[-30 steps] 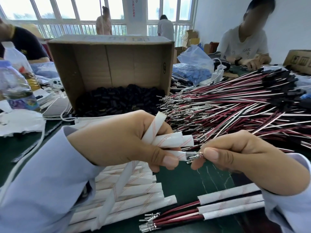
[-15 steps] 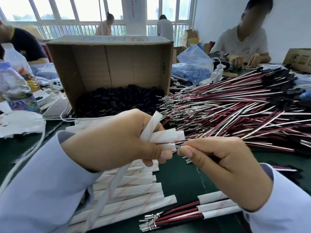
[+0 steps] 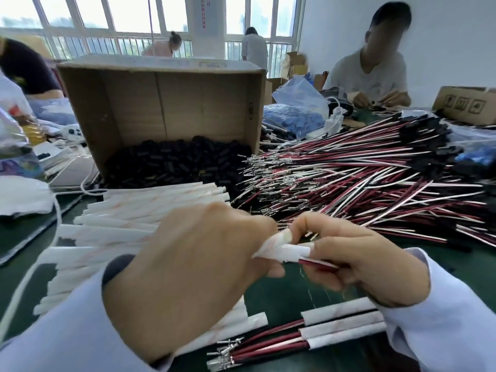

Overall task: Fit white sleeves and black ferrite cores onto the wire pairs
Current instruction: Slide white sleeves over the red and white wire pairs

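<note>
My left hand (image 3: 188, 267) grips white sleeves (image 3: 284, 249) whose ends stick out to the right of its fingers. My right hand (image 3: 357, 259) pinches a red-and-black wire pair (image 3: 318, 263) that enters one sleeve's open end. Loose white sleeves (image 3: 112, 224) lie stacked under and left of my left hand. Three sleeved wire pairs (image 3: 335, 328) lie on the green table near the front edge. A cardboard box (image 3: 161, 103) behind holds black ferrite cores (image 3: 171, 162). A large heap of wire pairs (image 3: 362, 178) spreads to the right.
A plastic bag with blue parts (image 3: 295, 114) sits behind the wire heap. Another cardboard box (image 3: 467, 103) is at far right. Bottles and a bag (image 3: 16, 130) stand at left, with a white cable (image 3: 56, 218) across the table. A seated person (image 3: 375, 76) works opposite; others stand further back.
The wire pair has gone further into the sleeve; its metal terminals are no longer visible. My hands have dropped lower in view and the right hand has come closer to the left.
</note>
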Tool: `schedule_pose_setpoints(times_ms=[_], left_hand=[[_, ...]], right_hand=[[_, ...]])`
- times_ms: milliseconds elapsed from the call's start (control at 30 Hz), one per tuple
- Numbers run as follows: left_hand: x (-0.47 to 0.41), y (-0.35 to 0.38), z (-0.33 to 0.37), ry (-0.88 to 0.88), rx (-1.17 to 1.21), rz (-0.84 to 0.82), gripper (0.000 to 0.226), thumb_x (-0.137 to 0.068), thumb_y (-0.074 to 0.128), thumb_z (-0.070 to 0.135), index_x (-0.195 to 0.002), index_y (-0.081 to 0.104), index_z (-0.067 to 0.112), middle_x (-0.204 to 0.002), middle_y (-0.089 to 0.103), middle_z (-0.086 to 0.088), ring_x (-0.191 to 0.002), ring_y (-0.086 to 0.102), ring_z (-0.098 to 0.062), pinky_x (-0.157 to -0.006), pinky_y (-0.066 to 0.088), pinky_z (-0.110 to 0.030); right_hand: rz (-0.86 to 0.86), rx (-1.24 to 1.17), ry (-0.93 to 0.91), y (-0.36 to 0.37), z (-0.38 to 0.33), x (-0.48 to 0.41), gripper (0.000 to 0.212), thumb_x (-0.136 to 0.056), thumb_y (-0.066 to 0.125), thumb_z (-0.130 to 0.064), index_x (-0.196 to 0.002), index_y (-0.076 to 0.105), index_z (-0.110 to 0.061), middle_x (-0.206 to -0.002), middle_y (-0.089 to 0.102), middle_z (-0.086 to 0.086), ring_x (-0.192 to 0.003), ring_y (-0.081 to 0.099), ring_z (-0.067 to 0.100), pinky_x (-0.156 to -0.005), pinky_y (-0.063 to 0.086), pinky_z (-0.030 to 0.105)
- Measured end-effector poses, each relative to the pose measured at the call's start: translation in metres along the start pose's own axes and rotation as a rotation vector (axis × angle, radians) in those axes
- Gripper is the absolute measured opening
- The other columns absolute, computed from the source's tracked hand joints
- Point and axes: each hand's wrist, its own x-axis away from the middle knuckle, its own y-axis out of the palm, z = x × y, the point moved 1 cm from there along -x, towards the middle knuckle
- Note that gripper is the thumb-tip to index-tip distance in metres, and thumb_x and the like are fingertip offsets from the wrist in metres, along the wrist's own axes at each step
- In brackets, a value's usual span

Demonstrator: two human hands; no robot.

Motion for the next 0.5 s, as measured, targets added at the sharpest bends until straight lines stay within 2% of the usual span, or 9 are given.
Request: schedule_pose_setpoints(times_ms=[67, 100, 167, 200, 300, 333, 400, 433, 500], left_hand=[[-0.003, 0.001, -0.01, -0.091, 0.27, -0.172, 0.044, -0.071, 0.048, 0.067, -0.081, 0.06, 0.026, -0.066, 0.062, 0.013, -0.063, 0.057, -0.006, -0.06, 0.046, -0.026], [-0.007, 0.001, -0.014, -0.137, 0.381, -0.223, 0.04, -0.073, 0.055, 0.062, -0.076, 0.063, 0.023, -0.065, 0.065, 0.014, -0.06, 0.06, -0.003, -0.06, 0.047, -0.022], [-0.01, 0.008, -0.02, -0.199, 0.542, -0.278, 0.031, -0.078, 0.064, 0.049, -0.07, 0.065, 0.019, -0.063, 0.068, 0.014, -0.055, 0.063, -0.001, -0.059, 0.049, -0.016], [-0.01, 0.013, -0.018, -0.192, 0.545, -0.293, 0.029, -0.08, 0.065, 0.046, -0.07, 0.065, 0.02, -0.063, 0.068, 0.014, -0.055, 0.064, 0.0, -0.059, 0.049, -0.016], [-0.007, 0.024, -0.007, -0.105, 0.391, -0.278, 0.022, -0.084, 0.06, 0.049, -0.076, 0.061, 0.028, -0.064, 0.067, 0.018, -0.058, 0.062, 0.002, -0.062, 0.05, -0.023], [-0.008, 0.023, -0.01, -0.105, 0.362, -0.285, 0.017, -0.085, 0.059, 0.048, -0.079, 0.06, 0.032, -0.064, 0.066, 0.019, -0.057, 0.062, 0.002, -0.061, 0.05, -0.022], [-0.014, 0.013, -0.03, -0.205, 0.347, -0.281, 0.02, -0.082, 0.061, 0.046, -0.075, 0.063, 0.028, -0.06, 0.067, 0.017, -0.053, 0.061, 0.0, -0.055, 0.048, -0.017], [-0.018, 0.005, -0.044, -0.288, 0.389, -0.243, 0.024, -0.08, 0.065, 0.042, -0.068, 0.065, 0.022, -0.058, 0.068, 0.012, -0.05, 0.062, -0.001, -0.052, 0.046, -0.014], [-0.023, -0.008, -0.061, -0.35, 0.488, -0.179, 0.023, -0.077, 0.068, 0.038, -0.064, 0.066, 0.02, -0.057, 0.068, 0.007, -0.05, 0.063, -0.004, -0.054, 0.045, -0.013]], right_hand=[[0.24, 0.207, -0.288, 0.0, -0.001, 0.003, 0.019, -0.079, 0.05, -0.015, -0.098, 0.051, -0.017, -0.044, 0.043, 0.002, -0.04, 0.038, 0.009, -0.041, 0.032, 0.014], [0.322, 0.298, -0.424, 0.003, 0.0, 0.005, 0.023, -0.083, 0.05, -0.014, -0.104, 0.049, -0.022, -0.048, 0.043, 0.004, -0.042, 0.04, 0.013, -0.043, 0.034, 0.018], [0.402, 0.434, -0.583, 0.012, 0.008, 0.006, 0.035, -0.09, 0.049, -0.015, -0.12, 0.041, -0.03, -0.056, 0.046, 0.006, -0.047, 0.043, 0.019, -0.045, 0.039, 0.031], [0.411, 0.496, -0.611, 0.018, 0.012, 0.003, 0.043, -0.092, 0.048, -0.015, -0.129, 0.035, -0.033, -0.061, 0.049, 0.003, -0.05, 0.047, 0.017, -0.047, 0.042, 0.034], [0.307, 0.539, -0.573, 0.034, 0.02, -0.007, 0.064, -0.092, 0.044, -0.008, -0.144, 0.019, -0.035, -0.079, 0.058, -0.007, -0.065, 0.06, 0.016, -0.06, 0.05, 0.037], [0.25, 0.561, -0.527, 0.029, 0.018, -0.007, 0.062, -0.094, 0.045, -0.014, -0.144, 0.019, -0.039, -0.08, 0.059, -0.008, -0.066, 0.06, 0.015, -0.06, 0.05, 0.034], [0.135, 0.719, -0.362, 0.001, 0.008, -0.002, 0.039, -0.096, 0.042, -0.044, -0.135, 0.037, -0.04, -0.074, 0.06, -0.01, -0.061, 0.056, 0.007, -0.056, 0.045, 0.022], [0.084, 0.756, -0.247, -0.018, 0.002, 0.002, 0.039, -0.091, 0.041, -0.052, -0.124, 0.051, -0.033, -0.068, 0.059, -0.01, -0.056, 0.052, 0.004, -0.054, 0.042, 0.019], [0.04, 0.699, -0.146, -0.045, -0.011, 0.011, 0.033, -0.086, 0.048, -0.044, -0.099, 0.068, -0.02, -0.054, 0.053, -0.008, -0.048, 0.044, 0.002, -0.051, 0.037, 0.016]])
